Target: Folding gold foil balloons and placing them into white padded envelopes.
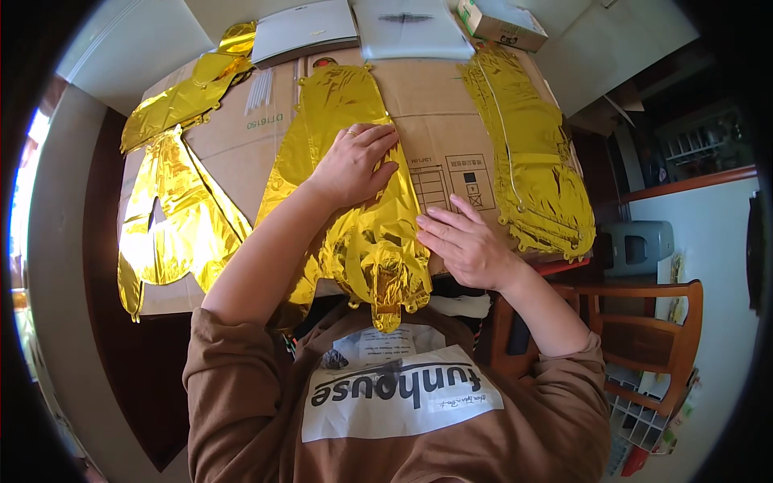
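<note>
A flat gold foil balloon (342,97) lies in front of me, its crumpled near end hanging over the table edge towards my chest. My left hand (354,165) rests on its upper part, fingers stretched towards the foil's right edge and pressed to it. Lower down, my right hand (467,245) has its fingers extended, with the tips touching the same right edge. Another stack of flat gold foil balloons (535,149) lies to the right, a thin white tube (501,133) along it. More gold foil pieces (181,213) spread out at the left.
Cardboard (435,129) covers the table. Several white sticks (259,90) lie at its upper left. Along the far edge are a white flat box (302,34), a clear plastic packet (415,36) and an open carton (507,28). A wooden chair (684,330) and grey stool (640,241) stand right.
</note>
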Motion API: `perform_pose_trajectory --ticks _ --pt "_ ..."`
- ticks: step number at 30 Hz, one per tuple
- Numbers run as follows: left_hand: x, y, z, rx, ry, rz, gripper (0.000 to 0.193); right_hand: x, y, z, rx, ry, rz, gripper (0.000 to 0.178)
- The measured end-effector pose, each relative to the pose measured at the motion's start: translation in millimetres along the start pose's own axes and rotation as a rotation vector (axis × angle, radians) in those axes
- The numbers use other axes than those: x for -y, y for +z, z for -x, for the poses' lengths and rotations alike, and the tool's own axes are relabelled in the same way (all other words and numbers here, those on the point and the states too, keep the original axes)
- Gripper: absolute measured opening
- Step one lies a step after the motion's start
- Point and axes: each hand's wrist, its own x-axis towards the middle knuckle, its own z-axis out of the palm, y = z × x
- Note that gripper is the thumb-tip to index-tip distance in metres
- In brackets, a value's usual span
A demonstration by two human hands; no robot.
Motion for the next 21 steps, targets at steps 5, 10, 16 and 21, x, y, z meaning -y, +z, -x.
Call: perform_pose_trajectory --ticks 5,10,16,21 --pt "-1.0 0.0 0.8 0.003 -0.003 -0.004 0.047 -15.7 -4.3 -12.6 -0.034 0.062 -0.177 0.039" --pt "-1.0 0.0 0.3 -0.004 0.006 0.018 0.047 -22.7 11.1 -23.1 -0.035 0.068 -0.04 0.043" --pt "-1.5 -0.2 1.3 -0.015 -0.005 0.017 0.047 -8.6 12.4 -9.4 -0.032 0.047 -0.022 0.045" --pt "-2.1 1.1 0.3 -0.005 -0.016 0.021 0.047 -3.6 5.6 -5.9 -0.02 0.03 -0.022 0.043"
